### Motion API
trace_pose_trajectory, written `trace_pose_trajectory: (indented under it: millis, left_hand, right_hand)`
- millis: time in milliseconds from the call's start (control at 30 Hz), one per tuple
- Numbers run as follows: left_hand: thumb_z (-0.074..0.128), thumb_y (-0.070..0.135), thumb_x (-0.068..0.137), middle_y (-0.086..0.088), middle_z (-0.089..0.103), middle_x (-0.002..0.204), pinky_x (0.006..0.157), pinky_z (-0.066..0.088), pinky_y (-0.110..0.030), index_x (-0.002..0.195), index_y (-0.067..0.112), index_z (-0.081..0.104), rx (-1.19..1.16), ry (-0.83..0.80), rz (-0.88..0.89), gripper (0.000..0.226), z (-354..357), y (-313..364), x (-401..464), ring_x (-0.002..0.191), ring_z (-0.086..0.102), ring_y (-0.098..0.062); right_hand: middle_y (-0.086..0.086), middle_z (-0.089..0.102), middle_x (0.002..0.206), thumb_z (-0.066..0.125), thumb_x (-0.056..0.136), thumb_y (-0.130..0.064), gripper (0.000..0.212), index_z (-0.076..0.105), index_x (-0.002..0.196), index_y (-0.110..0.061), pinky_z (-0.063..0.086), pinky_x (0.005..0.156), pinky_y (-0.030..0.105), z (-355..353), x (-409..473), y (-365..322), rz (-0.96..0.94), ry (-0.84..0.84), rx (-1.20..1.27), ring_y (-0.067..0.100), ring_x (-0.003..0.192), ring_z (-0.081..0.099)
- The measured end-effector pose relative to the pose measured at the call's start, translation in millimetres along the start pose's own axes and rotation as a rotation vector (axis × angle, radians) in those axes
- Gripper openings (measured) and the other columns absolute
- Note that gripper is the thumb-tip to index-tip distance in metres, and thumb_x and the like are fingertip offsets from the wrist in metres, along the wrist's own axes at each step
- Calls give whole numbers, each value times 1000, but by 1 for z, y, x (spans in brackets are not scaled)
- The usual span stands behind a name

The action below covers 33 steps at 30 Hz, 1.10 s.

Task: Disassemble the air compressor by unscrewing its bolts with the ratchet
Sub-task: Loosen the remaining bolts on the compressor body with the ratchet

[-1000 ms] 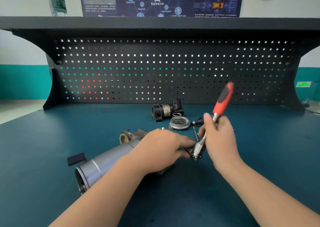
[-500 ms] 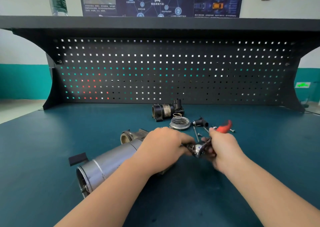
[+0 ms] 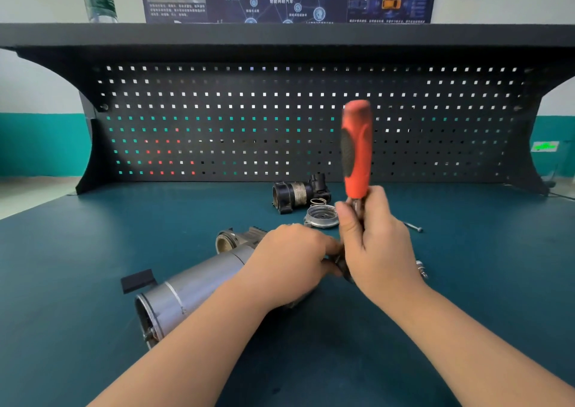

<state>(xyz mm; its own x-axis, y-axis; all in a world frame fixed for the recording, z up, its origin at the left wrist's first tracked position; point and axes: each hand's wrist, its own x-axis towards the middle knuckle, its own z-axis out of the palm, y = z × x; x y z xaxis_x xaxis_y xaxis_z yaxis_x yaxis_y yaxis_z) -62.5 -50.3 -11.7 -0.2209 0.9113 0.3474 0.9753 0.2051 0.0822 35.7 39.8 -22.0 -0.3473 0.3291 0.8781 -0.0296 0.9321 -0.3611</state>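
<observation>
The air compressor (image 3: pixel 199 285), a silver cylinder lying on its side, is seen on the teal workbench (image 3: pixel 93 266), its open end turned toward seven o'clock. Its far end is gripped by the left hand (image 3: pixel 289 260), whose fingers are curled over the housing. The ratchet (image 3: pixel 356 154) is held near its metal shank by the right hand (image 3: pixel 378 251), fingers wrapped tightly round it; the red-and-black handle is raised almost upright, toward twelve o'clock, and is blurred. The ratchet's head is hidden between the two hands, so its seat on a bolt cannot be told. At twelve o'clock from the hands, a black motor part (image 3: pixel 295 193), a small wire ring (image 3: pixel 318 201) and a round metal cap (image 3: pixel 322 216) are laid out just beside one another. A loose bolt (image 3: pixel 412 226) is seen at two o'clock from the right hand. A black block (image 3: pixel 137 280) rests at nine o'clock, just beside the cylinder. The bench is backed by a perforated panel (image 3: pixel 217 120).
</observation>
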Motion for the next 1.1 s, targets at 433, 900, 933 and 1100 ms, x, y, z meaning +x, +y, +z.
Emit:
trace_pose_trajectory:
  millis: [433,900,933,1100]
  left_hand:
    - [63,44,81,32,49,131,88,42,-24,113,51,59,-116,38,-6,33,-2,-3,0,118,49,1]
    - [67,41,78,26,63,116,89,46,-31,104,44,68,-155,114,-62,26,4,-2,2,111,56,-4]
    - [67,41,78,22,66,113,89,47,-32,105,43,68,-167,120,-74,27,4,-2,3,109,58,-6]
    - [62,45,83,23,61,121,91,45,-28,115,47,60,-98,72,-28,33,1,-3,1,113,55,-5]
  right_hand:
    - [0,57,58,42,100,-26,19,45,84,-16,39,44,23,3,14,26,960,83,637,11,41,47]
    - [-2,54,58,41,101,-26,22,45,81,-16,37,46,24,0,12,24,913,73,455,5,37,45]
    - [1,53,57,41,101,-24,24,44,79,-14,33,40,19,0,12,26,1146,111,640,5,29,41]
    - [3,49,58,42,102,-22,25,45,80,-12,39,43,21,6,10,27,1293,136,850,12,41,47]
